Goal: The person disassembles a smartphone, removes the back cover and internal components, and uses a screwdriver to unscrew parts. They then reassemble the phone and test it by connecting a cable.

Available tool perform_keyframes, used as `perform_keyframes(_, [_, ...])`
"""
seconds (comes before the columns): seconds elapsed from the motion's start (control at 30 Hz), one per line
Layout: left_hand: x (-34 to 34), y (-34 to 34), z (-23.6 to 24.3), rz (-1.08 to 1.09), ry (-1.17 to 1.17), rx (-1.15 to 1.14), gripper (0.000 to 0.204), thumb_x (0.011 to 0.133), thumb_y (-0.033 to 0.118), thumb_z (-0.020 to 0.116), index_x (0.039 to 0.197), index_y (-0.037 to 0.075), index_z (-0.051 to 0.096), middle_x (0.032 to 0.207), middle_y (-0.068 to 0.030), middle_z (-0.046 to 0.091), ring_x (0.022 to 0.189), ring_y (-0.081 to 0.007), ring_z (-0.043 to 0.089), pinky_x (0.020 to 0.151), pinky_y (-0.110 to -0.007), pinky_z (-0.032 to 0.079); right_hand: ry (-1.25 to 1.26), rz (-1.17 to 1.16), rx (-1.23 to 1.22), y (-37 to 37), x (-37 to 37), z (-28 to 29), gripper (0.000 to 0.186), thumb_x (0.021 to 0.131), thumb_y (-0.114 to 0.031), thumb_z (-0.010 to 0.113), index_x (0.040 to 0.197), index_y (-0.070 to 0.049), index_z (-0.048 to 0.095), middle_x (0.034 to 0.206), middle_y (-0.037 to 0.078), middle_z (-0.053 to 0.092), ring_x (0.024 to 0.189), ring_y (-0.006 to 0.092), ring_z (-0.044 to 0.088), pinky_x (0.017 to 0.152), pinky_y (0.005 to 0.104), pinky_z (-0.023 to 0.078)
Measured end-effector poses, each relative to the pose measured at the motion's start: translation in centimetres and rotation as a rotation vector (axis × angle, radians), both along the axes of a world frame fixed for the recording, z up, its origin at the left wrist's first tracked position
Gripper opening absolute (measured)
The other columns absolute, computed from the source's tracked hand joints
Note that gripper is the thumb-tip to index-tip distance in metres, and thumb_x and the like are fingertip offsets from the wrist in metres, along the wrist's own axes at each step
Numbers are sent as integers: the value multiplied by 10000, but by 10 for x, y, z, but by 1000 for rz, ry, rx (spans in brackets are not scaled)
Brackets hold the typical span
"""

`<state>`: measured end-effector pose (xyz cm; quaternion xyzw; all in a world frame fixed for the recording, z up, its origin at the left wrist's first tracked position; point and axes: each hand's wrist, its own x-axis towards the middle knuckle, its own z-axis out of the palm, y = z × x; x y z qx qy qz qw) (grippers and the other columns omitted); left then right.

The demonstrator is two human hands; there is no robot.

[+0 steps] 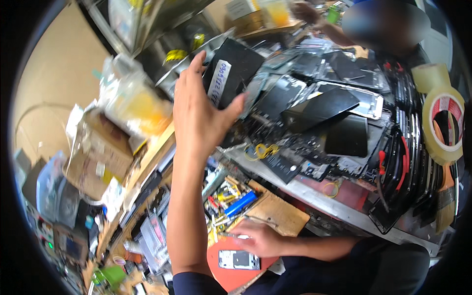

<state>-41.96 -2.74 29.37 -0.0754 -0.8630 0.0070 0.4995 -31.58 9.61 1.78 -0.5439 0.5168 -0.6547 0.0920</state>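
My left hand [202,105] reaches over the bench with thumb and fingers spread around a dark flat panel [243,61] bearing a white label. Whether the fingers touch the panel is unclear. Low in the view, my right hand [260,238] is closed on a thin metal tool [241,236], whose kind I cannot make out. Just below that hand, an opened phone [239,260] with its inner frame exposed lies on a round red-orange pad [221,280].
Phone screens [346,135] and loose parts cover the bench. Rolls of tape [430,140] and stacked black frames [405,162] stand right. A blue cylinder [241,204] lies among small tools beside a wooden board [282,211]. A cardboard box [101,152] is left; another person's hand [307,14] is far off.
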Motion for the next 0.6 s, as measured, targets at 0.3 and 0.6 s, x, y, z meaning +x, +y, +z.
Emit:
perform_keyframes(0.3, [219,44,-172,192,-75,491,960,676,214,1004,1488,-12,545,1280,-217,616,1157,-386,623,1003,-463,521,-631,238,-157,6,-18,70,322,1083,-133,624,1354,42,625,1233,70,710,1105,93,636,943,287,533])
perform_keyframes(0.6, [302,15,-194,272,81,733,242,916,-83,737,1140,8,739,1042,-125,681,843,-214,693,741,-329,557,-458,338,56,-33,44,61,298,1101,-180,617,1318,19,657,1148,26,727,1017,73,644,897,276,539])
